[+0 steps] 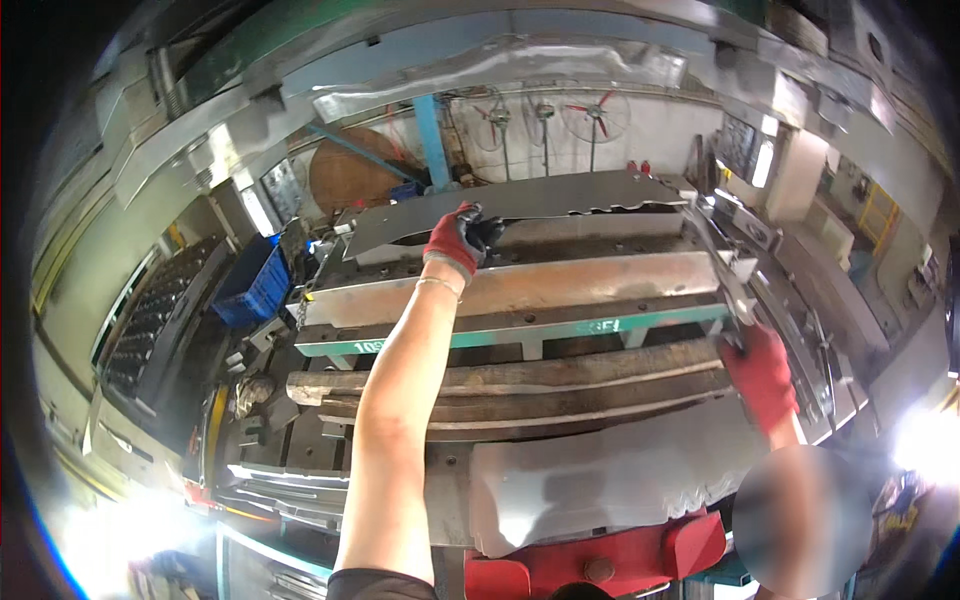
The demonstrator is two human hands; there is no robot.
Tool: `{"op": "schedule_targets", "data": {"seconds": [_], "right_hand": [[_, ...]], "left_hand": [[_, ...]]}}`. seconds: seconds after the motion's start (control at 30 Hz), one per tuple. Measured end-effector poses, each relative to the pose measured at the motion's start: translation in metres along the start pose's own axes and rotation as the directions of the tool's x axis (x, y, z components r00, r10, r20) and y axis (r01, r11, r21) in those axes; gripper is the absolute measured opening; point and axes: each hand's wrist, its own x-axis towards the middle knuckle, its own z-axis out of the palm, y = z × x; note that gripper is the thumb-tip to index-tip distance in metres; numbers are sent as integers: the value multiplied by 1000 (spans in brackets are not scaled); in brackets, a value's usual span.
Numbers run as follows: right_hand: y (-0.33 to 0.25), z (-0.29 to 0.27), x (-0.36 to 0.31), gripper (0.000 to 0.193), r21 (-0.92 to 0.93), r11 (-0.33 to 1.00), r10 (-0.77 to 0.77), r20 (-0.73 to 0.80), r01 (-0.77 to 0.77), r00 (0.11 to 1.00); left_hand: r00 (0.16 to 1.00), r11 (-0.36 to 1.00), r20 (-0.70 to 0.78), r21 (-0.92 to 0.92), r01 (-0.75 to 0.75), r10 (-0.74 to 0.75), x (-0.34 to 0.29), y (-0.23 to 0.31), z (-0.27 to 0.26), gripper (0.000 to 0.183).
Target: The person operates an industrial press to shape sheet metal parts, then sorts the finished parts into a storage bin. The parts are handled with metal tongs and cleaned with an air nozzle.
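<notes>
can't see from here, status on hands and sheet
Left hand at near edge of sheet, grip unclear. Right hand on tool. Sheet's near edge partly jagged. Beams lie this side of it.

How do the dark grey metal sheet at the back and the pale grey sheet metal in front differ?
The dark grey metal sheet looks dull; the pale grey sheet metal shows shiny patches. The dark sheet lies beyond the long brown wooden beams; the pale one lies on the person's side of them. Both are flat and broad, with an uneven edge.
</notes>
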Motion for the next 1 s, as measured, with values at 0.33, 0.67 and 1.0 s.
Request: {"op": "schedule_targets", "data": {"seconds": [0.33, 0.67, 1.0], "right_hand": [[77, -84, -159, 38, -21, 705, 670, 348, -709, 656], [100, -47, -295, 30, 362, 546, 767, 149, -756, 625], [123, 41, -459, 28, 429, -186, 813, 573, -884, 107]], "left_hand": [[984, 965, -168, -261, 12, -58, 54, 23, -12, 26], [976, 996, 200, 35, 78, -83, -145, 15, 0, 45], [380, 676, -579, 709, -202, 721, -559, -109, -238, 35]]}}
